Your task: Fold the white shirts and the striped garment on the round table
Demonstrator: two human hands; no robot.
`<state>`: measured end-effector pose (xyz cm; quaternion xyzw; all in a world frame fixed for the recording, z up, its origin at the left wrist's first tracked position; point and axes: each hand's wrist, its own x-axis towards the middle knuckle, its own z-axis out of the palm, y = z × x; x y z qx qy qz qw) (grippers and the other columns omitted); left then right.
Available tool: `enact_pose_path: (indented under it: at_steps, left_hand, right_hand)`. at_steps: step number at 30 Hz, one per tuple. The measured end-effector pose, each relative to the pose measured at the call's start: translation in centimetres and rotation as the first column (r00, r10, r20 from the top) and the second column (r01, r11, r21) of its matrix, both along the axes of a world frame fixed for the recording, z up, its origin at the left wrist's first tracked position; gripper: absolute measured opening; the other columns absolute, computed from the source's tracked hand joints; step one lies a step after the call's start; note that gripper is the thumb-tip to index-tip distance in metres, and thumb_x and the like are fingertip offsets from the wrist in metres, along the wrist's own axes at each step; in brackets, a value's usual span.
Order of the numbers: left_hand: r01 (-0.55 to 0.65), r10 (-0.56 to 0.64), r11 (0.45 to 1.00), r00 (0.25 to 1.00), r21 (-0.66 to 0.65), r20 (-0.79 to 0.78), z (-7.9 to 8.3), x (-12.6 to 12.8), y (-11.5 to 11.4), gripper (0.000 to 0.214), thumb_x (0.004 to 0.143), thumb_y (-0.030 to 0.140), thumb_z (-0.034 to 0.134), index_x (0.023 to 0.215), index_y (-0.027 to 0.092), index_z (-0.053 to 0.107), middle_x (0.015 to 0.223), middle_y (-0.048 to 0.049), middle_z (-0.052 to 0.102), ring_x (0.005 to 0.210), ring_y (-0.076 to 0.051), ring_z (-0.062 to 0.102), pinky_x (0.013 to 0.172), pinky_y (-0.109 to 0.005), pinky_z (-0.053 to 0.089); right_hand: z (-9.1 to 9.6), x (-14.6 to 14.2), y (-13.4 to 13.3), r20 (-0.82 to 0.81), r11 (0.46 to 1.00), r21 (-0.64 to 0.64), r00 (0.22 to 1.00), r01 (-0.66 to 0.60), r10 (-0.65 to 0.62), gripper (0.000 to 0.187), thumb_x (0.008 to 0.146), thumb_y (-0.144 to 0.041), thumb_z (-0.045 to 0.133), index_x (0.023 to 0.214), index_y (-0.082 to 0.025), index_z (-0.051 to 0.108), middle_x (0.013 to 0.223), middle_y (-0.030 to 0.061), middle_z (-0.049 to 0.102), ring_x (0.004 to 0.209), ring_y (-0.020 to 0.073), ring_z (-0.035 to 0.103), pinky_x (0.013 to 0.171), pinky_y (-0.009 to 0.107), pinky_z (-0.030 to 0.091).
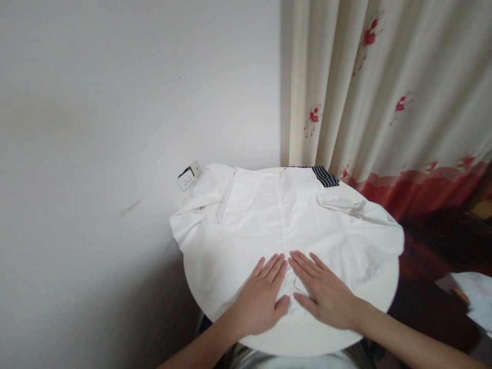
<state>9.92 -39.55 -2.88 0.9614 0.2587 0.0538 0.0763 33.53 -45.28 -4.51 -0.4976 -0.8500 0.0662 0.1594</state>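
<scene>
A white shirt (253,215) lies spread over a round white table (307,341), its sleeves out to both sides and a seam or placket running down its middle. My left hand (265,292) rests flat on the cloth just left of that line, fingers stretched forward. Just to the right of it, my right hand (321,287) also presses flat on the shirt, fingers extended. The fingertips of both hands nearly meet near the lower part of the garment. Neither hand grips anything.
Dark striped cloth (326,177) shows at the table's far edge. A wall socket (188,178) sits beside the left sleeve on the white wall (134,102). Behind the table hangs a floral curtain (384,92). White cloth or paper (476,294) lies at lower right.
</scene>
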Motion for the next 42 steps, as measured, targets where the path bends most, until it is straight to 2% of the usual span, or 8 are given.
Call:
enact_pose_path:
  at_steps: [6, 12, 19, 25, 37, 42]
  left_hand:
    - [-0.005, 0.005, 1.0, 1.0, -0.002, -0.02, 0.4, 0.0, -0.1, 0.072, 0.1, 0.039, 0.042, 0.161, 0.017, 0.01, 0.167, -0.0099, 0.014, 0.155, -0.026, 0.011, 0.126, -0.049, 0.01]
    - [-0.01, 0.01, 1.0, 1.0, -0.004, -0.026, 0.4, 0.1, -0.1, 0.071, 0.101, 0.04, 0.041, 0.161, 0.016, 0.012, 0.167, -0.0104, 0.014, 0.155, -0.026, 0.012, 0.126, -0.049, 0.01]
    - [0.065, -0.065, 0.998, 0.998, -0.005, -0.003, 1.0, -0.7, -0.4, 0.066, 0.102, 0.041, 0.042, 0.161, 0.03, 0.014, 0.168, -0.002, 0.009, 0.155, -0.026, 0.01, 0.125, -0.051, 0.012]
    - [0.07, -0.07, 0.997, 0.998, -0.015, 0.008, 1.5, -1.2, -0.8, 0.068, 0.102, 0.046, 0.042, 0.161, 0.027, 0.014, 0.167, -0.0045, 0.018, 0.154, -0.026, 0.018, 0.125, -0.048, 0.015]
    - [0.073, -0.073, 0.997, 0.997, -0.009, 0.006, 1.1, -1.4, -0.8, 0.067, 0.102, 0.047, 0.043, 0.161, 0.029, 0.016, 0.167, -0.0038, 0.017, 0.154, -0.026, 0.017, 0.125, -0.049, 0.015]
    - [0.076, -0.076, 0.997, 0.997, 0.015, -0.001, 1.0, -1.5, -0.8, 0.064, 0.102, 0.048, 0.044, 0.16, 0.03, 0.022, 0.167, -0.0022, 0.017, 0.154, -0.025, 0.017, 0.125, -0.048, 0.016]
  right_hand:
    - [0.0, 0.0, -0.1, 0.034, 1.0, 0.003, 0.999, 0.0, 0.0, 0.071, 0.102, -0.046, 0.041, 0.162, -0.017, 0.014, 0.165, 0.0137, 0.019, 0.153, 0.0276, 0.016, 0.123, 0.054, 0.017]
    - [0.0, -0.1, -0.2, 0.011, 1.0, 0.027, 1.0, 0.01, -0.01, 0.07, 0.101, -0.045, 0.044, 0.161, -0.018, 0.019, 0.164, 0.0139, 0.021, 0.152, 0.0281, 0.02, 0.123, 0.054, 0.019]
    - [-0.5, -0.1, -0.2, 0.019, 0.998, 0.059, 1.0, 0.01, -0.011, 0.069, 0.102, -0.046, 0.042, 0.161, -0.019, 0.019, 0.163, 0.0134, 0.025, 0.151, 0.0293, 0.024, 0.121, 0.057, 0.022]
    - [-1.0, 0.0, -0.2, 0.026, 0.998, 0.063, 1.0, 0.013, -0.015, 0.068, 0.102, -0.047, 0.042, 0.161, -0.021, 0.019, 0.164, 0.0125, 0.023, 0.151, 0.0298, 0.023, 0.121, 0.058, 0.022]
    - [-0.7, -0.1, -0.3, 0.027, 0.998, 0.061, 0.999, 0.021, -0.023, 0.067, 0.102, -0.047, 0.041, 0.161, -0.021, 0.021, 0.164, 0.0124, 0.025, 0.151, 0.0292, 0.024, 0.121, 0.057, 0.023]
    - [-0.7, -0.2, -0.3, 0.029, 0.998, 0.062, 0.999, 0.023, -0.025, 0.068, 0.103, -0.048, 0.041, 0.161, -0.022, 0.017, 0.163, 0.0121, 0.025, 0.151, 0.0291, 0.023, 0.121, 0.057, 0.023]
